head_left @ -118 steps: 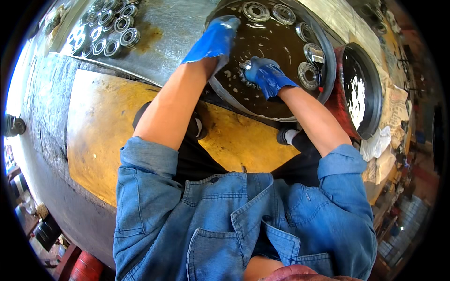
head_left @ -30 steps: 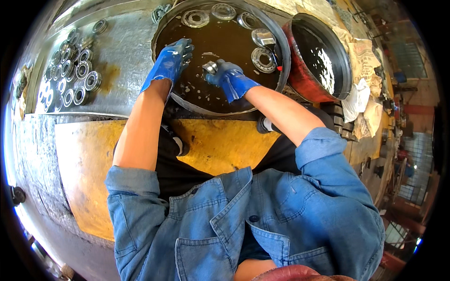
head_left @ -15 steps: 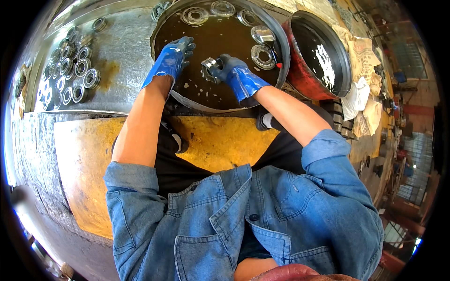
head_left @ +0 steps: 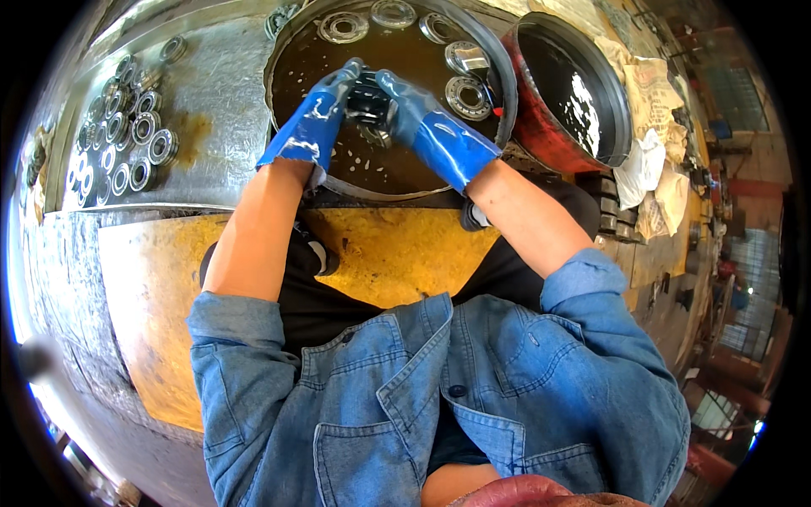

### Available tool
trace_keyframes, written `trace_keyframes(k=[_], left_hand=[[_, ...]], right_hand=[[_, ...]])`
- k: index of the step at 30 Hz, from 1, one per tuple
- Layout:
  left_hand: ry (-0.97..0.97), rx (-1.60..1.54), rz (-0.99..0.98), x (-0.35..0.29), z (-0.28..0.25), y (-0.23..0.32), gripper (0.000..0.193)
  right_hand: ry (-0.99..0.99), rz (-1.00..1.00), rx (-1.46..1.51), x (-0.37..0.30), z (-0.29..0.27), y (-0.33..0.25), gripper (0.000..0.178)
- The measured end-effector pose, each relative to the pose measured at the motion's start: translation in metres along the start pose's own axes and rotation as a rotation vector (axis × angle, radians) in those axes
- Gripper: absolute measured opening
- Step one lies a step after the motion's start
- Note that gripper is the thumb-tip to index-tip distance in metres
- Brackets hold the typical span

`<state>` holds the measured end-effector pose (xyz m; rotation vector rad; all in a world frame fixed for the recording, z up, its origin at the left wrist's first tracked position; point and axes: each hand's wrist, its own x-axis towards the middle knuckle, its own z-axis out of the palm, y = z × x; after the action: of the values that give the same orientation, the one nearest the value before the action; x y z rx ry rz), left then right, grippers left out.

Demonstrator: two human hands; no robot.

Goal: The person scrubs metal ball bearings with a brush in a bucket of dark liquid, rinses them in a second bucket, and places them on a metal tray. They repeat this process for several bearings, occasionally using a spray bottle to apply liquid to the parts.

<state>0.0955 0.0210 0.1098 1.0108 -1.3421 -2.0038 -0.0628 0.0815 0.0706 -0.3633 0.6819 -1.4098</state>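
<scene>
Over the round metal tub (head_left: 513, 93) of brown liquid, a dark, shiny bearing (head_left: 368, 100) is gripped between my two hands. My left hand (head_left: 334, 89), in a blue rubber glove, closes on its left side. The right side is held by my right hand (head_left: 407, 106), gloved the same way. Just beneath, a bit of shiny metal (head_left: 374, 135) shows; whether it belongs to the held bearing I cannot tell. Several bearings (head_left: 344, 28) lie along the tub's far and right inner edge. A paint brush (head_left: 475, 61) with a red-ended handle rests among them on the right.
On the left, a metal tray (head_left: 224, 93) carries a cluster of loose bearings (head_left: 146, 127). A red drum section (head_left: 532, 110) with dark liquid stands right of the tub. Beyond it lie paper sacks (head_left: 655, 106) and a white bag (head_left: 644, 173). A yellow board (head_left: 389, 253) lies between my legs.
My right hand has carried the bearing left and upward, and my left hand has come in to grip its other side. The bearing has turned between them.
</scene>
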Motion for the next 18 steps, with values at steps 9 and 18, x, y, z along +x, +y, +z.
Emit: trace_keyframes(k=[9,18], left_hand=[[0.173,0.014,-0.026,0.010,0.008,-0.020,0.029],[0.182,-0.039,-0.001,0.015,0.000,-0.019,0.021]], right_hand=[[0.063,0.074,-0.004,-0.030,0.044,0.010,0.033],[-0.025,-0.164,-0.011,-0.030,0.076,0.035,0.028]])
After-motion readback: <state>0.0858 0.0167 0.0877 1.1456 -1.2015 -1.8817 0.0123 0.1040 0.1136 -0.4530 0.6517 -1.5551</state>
